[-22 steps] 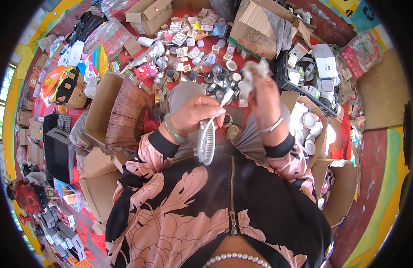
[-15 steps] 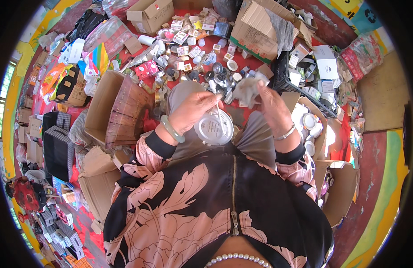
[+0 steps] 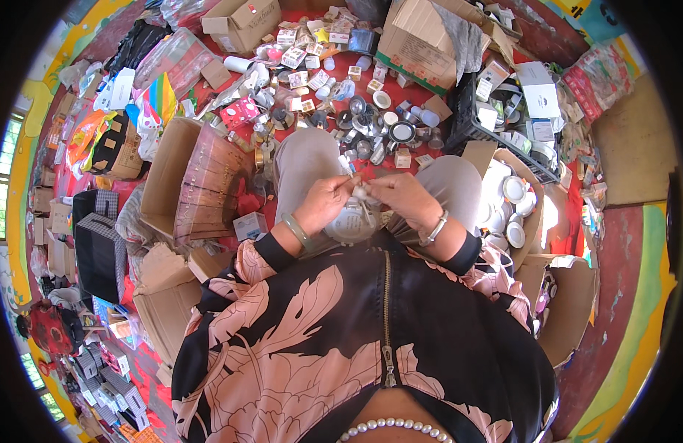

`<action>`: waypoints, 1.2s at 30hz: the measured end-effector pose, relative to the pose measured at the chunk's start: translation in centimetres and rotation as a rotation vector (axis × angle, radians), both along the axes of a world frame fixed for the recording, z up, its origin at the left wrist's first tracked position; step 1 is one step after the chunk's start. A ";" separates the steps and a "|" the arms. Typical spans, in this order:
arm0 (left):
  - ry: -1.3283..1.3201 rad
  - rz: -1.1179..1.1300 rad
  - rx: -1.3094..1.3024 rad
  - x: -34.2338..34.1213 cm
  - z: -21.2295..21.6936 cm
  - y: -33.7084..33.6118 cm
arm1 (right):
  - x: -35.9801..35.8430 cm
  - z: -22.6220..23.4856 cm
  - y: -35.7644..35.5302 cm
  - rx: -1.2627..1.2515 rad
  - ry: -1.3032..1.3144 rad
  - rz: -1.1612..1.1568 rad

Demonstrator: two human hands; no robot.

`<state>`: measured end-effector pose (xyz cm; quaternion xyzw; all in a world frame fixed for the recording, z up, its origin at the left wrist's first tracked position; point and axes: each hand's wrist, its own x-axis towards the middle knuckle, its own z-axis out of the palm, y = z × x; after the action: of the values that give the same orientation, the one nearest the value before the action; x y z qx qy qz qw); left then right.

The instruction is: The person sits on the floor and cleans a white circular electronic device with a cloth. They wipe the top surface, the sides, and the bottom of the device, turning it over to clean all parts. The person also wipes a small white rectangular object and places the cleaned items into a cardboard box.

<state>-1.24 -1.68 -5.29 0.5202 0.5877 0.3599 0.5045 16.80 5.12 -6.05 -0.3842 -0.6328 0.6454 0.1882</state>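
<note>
A round white recessed downlight (image 3: pixel 352 224) hangs in front of my lap, its labelled back facing up. My left hand (image 3: pixel 326 204) is closed above it, fingertips pinching at its top, where a cable showed earlier. My right hand (image 3: pixel 409 199) meets the left one, thumb and fingers pinched together over the same spot. A small whitish crumpled scrap (image 3: pixel 360 193) shows between the two sets of fingertips, just above the downlight. Whether it is cloth or thin plastic I cannot tell, and the fingers cover most of it.
Loose lamps and small boxes (image 3: pixel 306 105) cover the red floor ahead of my knees. At right stand a black crate (image 3: pixel 467 133) and a carton of round white downlights (image 3: pixel 529 240). A pink-lined carton (image 3: pixel 208 184) stands at left; a small white box (image 3: pixel 250 225) sits near my left wrist.
My right hand has come left and inward from above my right knee to meet my left hand. The loose whitish scrap beside it is now bunched at the fingertips over the downlight.
</note>
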 end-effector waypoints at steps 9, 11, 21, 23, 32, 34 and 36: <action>-0.792 0.145 -0.086 0.2 -0.7 -1.5 | -2.1 1.5 -1.0 0.340 -0.211 0.011; -0.695 0.191 -0.003 0.1 0.7 -1.6 | -2.6 1.6 -1.2 0.370 -0.228 0.027; -0.152 0.402 0.352 -2.2 5.3 -1.1 | -6.7 3.7 -0.9 0.833 0.015 0.002; -0.276 0.456 0.377 -3.3 4.4 -1.3 | -7.2 4.0 -1.0 0.957 0.085 -0.019; -0.751 0.556 0.407 -3.4 0.5 -1.8 | -3.3 -0.2 -1.8 0.932 0.068 0.037; -0.855 0.566 0.375 -3.7 0.4 -1.4 | -2.6 0.1 -1.8 0.978 0.065 0.026; -0.820 0.561 0.341 -3.8 0.8 -1.5 | -2.4 0.6 -2.0 0.986 0.025 0.032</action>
<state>-5.02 -3.22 -4.51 0.2339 0.3918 0.7458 0.4854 14.39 3.14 -5.47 -0.2319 -0.8664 0.2765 0.3452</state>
